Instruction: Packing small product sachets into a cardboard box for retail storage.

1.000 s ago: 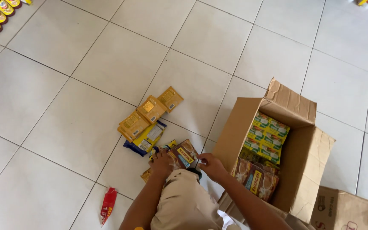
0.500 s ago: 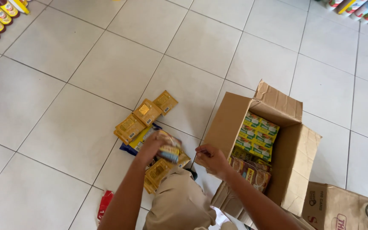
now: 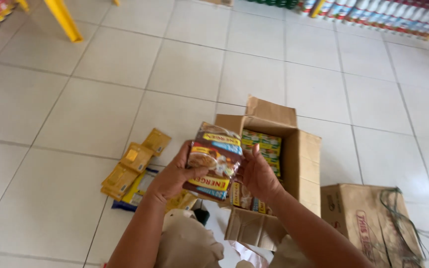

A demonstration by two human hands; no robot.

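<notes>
Sachet strip (image 3: 213, 161) held between both hands, long axis near-vertical, leaning slightly.

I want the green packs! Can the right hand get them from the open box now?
Probably not yet: the right hand shares a grip on a strip of sachets. The green packs lie uncovered in the open box, close by.

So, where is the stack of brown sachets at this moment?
In the head view, the sachets are at centre, held up between the left hand and right hand, in front of the open box.
</notes>
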